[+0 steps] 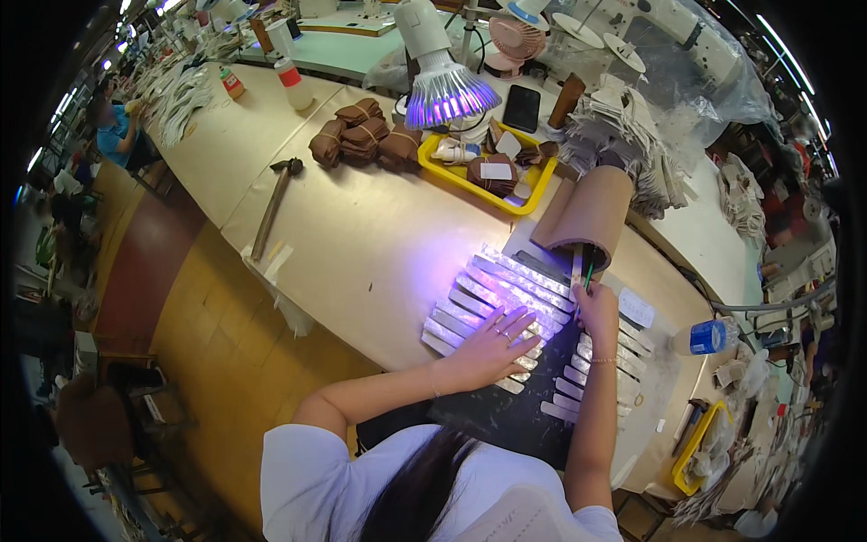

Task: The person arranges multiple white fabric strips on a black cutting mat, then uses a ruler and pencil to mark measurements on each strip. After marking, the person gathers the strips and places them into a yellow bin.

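Rows of narrow silvery strips (470,303) lie side by side on a dark board (515,411), lit violet by the lamp. My left hand (492,350) rests flat on these strips with its fingers spread. At the mouth of a brown half-round tube (591,212), my right hand (596,312) is closed round a thin green stick (590,271). A pale flat piece stands beside the stick; I cannot tell whether my fingers hold it too. Under and beside my right forearm lies a second row of strips (571,388).
A lamp (449,90) hangs over the table. Behind are a yellow tray (515,206), brown bundles (366,135) and a phone (522,108). A hammer (275,208) lies left; a blue-labelled bottle (704,337) stands right. Another person (117,135) sits far left.
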### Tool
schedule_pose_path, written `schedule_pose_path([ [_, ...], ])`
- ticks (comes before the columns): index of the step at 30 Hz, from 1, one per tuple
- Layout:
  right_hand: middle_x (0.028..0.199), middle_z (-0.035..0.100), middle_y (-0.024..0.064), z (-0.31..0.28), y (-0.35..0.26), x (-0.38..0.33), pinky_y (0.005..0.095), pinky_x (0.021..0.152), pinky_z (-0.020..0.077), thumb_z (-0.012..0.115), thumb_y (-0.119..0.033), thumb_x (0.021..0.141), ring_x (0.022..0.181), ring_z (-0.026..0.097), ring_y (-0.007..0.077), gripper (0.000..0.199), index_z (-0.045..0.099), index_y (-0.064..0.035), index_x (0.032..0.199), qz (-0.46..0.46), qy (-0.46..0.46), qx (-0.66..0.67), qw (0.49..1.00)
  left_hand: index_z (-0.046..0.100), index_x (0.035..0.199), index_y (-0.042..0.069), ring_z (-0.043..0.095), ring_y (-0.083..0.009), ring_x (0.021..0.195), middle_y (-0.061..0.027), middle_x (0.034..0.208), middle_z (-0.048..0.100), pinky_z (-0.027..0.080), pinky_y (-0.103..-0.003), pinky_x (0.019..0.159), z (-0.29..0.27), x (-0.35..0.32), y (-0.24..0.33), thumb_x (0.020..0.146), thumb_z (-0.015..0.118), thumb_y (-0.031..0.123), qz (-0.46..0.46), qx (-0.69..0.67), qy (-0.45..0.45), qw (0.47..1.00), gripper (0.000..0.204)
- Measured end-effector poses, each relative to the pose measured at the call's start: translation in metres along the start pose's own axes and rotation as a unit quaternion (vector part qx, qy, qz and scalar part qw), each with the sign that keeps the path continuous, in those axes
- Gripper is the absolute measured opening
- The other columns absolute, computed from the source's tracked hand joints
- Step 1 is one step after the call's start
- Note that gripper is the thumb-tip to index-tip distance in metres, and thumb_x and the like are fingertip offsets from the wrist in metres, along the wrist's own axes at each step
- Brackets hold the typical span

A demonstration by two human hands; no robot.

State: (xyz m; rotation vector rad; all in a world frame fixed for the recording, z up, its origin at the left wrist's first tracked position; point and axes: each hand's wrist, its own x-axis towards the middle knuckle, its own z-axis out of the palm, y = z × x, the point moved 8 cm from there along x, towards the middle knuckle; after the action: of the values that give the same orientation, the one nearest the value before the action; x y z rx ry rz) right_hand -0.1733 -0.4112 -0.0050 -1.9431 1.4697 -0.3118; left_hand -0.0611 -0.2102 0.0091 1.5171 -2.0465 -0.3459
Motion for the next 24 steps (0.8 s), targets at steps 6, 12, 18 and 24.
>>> schedule_pose_path([
  [6, 0.072, 0.068, 0.0234, 0.01, -0.006, 0.049, 0.0452, 0.065, 0.0551, 0.063, -0.023, 0.091, 0.066, 0.069, 0.0365, 0.033, 0.069, 0.0086, 0.083, -0.008, 0.089, -0.09, 0.992, 0.052, 0.142, 0.012, 0.031, -0.0382, 0.147, -0.0194, 0.154, 0.04, 0.025, -0.057, 0.119, 0.016, -0.003, -0.001, 0.093, 0.066, 0.044, 0.006, 0.019, -0.038, 0.999, 0.061],
  [12, 0.088, 0.072, 0.0247, 0.031, -0.029, 0.085, 0.0505, 0.079, 0.0549, 0.064, -0.02, 0.084, 0.083, 0.07, 0.0408, 0.026, 0.076, 0.0028, 0.085, -0.097, 0.161, -0.219, 0.957, 0.057, 0.137, 0.012, 0.033, -0.0379, 0.146, -0.0195, 0.152, 0.042, 0.022, -0.057, 0.12, 0.014, 0.001, -0.008, 0.092, 0.066, 0.042, -0.003, 0.033, -0.043, 0.999, 0.055],
  [18, 0.093, 0.07, 0.0287, 0.036, -0.032, 0.105, 0.0494, 0.084, 0.0541, 0.061, -0.018, 0.085, 0.087, 0.069, 0.0429, 0.026, 0.074, 0.0048, 0.086, -0.098, 0.144, -0.224, 0.959, 0.057, 0.137, 0.012, 0.035, -0.0375, 0.144, -0.0188, 0.152, 0.042, 0.024, -0.057, 0.119, 0.01, 0.003, -0.006, 0.09, 0.069, 0.042, 0.008, 0.024, -0.026, 0.999, 0.057],
  [24, 0.092, 0.069, 0.0211, 0.025, -0.047, 0.053, 0.0455, 0.08, 0.0555, 0.055, -0.01, 0.091, 0.085, 0.068, 0.0391, 0.023, 0.073, 0.0043, 0.094, -0.123, 0.113, -0.146, 0.975, 0.061, 0.13, 0.008, 0.039, -0.0359, 0.142, -0.0189, 0.147, 0.048, 0.027, -0.054, 0.118, -0.004, 0.003, -0.007, 0.089, 0.07, 0.038, -0.006, 0.003, -0.015, 1.0, 0.051],
])
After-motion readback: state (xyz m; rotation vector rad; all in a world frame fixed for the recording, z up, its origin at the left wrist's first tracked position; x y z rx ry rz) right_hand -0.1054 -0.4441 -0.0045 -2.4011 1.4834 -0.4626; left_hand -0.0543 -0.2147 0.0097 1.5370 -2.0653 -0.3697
